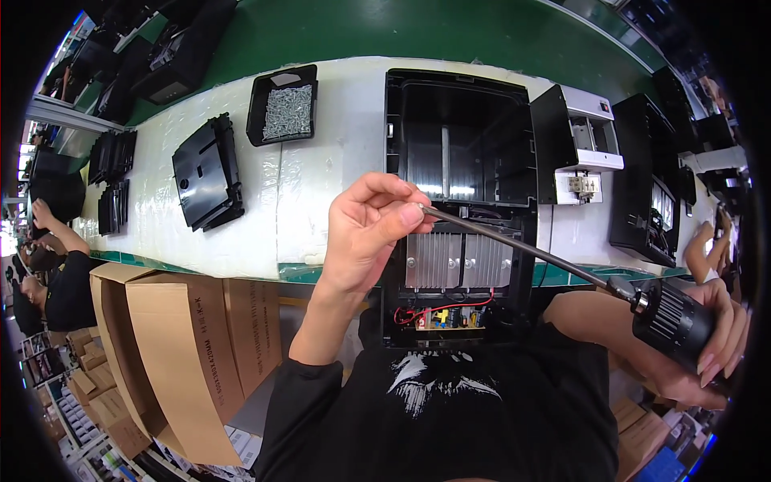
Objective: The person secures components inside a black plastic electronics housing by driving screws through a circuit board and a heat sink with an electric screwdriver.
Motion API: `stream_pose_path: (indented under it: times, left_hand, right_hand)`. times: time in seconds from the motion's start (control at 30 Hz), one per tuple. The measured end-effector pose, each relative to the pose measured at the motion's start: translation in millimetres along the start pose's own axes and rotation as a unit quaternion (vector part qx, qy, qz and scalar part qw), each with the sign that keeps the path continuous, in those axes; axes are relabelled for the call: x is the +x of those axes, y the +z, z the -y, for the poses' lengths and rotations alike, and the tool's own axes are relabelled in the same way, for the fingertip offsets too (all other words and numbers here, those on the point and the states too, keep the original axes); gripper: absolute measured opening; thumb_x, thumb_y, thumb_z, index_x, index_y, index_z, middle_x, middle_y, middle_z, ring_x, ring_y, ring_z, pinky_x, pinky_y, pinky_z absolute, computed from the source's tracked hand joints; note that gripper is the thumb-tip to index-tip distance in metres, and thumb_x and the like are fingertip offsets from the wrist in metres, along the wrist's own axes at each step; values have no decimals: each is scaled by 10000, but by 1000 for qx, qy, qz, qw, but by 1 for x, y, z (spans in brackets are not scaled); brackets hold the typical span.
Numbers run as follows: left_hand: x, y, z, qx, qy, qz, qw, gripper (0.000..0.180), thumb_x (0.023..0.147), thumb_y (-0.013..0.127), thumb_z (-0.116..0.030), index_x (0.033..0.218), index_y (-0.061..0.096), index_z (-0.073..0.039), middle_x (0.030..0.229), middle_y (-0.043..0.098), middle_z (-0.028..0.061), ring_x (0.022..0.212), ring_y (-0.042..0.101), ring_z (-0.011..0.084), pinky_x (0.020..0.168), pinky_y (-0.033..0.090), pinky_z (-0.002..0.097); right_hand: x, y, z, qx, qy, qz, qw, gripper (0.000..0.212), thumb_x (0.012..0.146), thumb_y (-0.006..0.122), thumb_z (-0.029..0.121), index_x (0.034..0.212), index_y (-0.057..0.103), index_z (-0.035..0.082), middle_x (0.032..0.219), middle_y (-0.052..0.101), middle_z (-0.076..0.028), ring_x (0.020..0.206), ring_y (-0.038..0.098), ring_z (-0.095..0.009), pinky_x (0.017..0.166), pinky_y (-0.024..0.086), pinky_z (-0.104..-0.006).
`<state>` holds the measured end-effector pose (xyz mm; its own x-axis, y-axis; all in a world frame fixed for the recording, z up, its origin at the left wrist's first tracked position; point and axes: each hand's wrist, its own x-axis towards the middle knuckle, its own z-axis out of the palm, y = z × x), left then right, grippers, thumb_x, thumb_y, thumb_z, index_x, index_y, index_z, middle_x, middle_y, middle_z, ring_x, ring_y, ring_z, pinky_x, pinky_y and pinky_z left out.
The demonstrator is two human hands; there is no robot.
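My right hand (pixel 720 337) is wrapped round the black body of an electric screwdriver (pixel 673 320) at the right. Its long dark shaft (pixel 522 247) slants up and left across the view. At the shaft's tip, my left hand (pixel 369 229) pinches a small silvery piece, apparently a screw (pixel 422 208), between thumb and fingers. Below the shaft lies an open black housing (pixel 532 173). In its near part are ribbed metal heat sinks (pixel 434 261), red wires and a circuit board (pixel 454 319). Both hands are above the housing or beside it, not touching it.
A black tray of screws (pixel 287 112) and stacked black panels (pixel 207 173) lie on the wrapped white worktop (pixel 329 161). Right of the housing stand a white-and-black unit (pixel 590 132) and another black case (pixel 642 189). Cardboard boxes (pixel 181 345) stand lower left. Co-workers sit at both sides.
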<state>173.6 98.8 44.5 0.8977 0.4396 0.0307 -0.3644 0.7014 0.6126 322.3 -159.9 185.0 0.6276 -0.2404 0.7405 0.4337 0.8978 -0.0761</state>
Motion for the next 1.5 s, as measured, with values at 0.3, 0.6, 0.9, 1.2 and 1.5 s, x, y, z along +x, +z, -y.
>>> stream_pose_path:
  times: [0.3, 0.6, 0.9, 1.2, 1.5]
  left_hand:
    - [-1, -4, -5, 136, 57, 30, 989, 164, 791, 660, 69, 936, 589, 43, 884, 655, 154, 831, 658, 204, 757, 562, 312]
    - [-12, -8, 0, 184, 66, 25, 980, 141, 781, 634, 71, 905, 581, 33, 858, 635, 168, 747, 640, 223, 660, 542, 307]
    - [-10, -6, 16, 196, 74, 33, 977, 141, 794, 665, 26, 883, 555, 20, 827, 600, 142, 764, 629, 214, 685, 562, 342]
    - [-16, -7, 2, 323, 143, 144, 924, 132, 776, 624, 77, 900, 613, 31, 915, 663, 187, 880, 651, 274, 757, 537, 356]
    - [-57, -8, 17, 540, 92, -85, 832, 768, 696, 537, 17, 1403, 239, 45, 1453, 262, 210, 1359, 251, 334, 1096, 222, 389]
  right_hand:
    - [-12, 14, -25, 89, 100, 71, 988, 335, 795, 639, 338, 712, 414, 104, 662, 460, 32, 560, 430, -4, 657, 298, -128]
    - [-30, 31, -6, -19, 210, 87, 974, 290, 903, 539, 323, 903, 461, 43, 679, 504, -29, 472, 498, -128, 684, 480, -261]
    - [-34, 24, 7, -61, 87, 159, 982, 562, 896, 581, 194, 1279, 232, -24, 682, 495, -45, 385, 484, -91, 347, 454, -136]
    - [-31, 39, 1, -2, 155, 66, 986, 381, 910, 567, 206, 1149, 359, -8, 655, 525, -14, 338, 440, -68, 337, 440, -148]
    - [-16, 30, -82, 52, 152, 246, 956, 632, 743, 617, 656, 1008, 492, 95, 744, 502, -28, 594, 498, -106, 649, 406, -214]
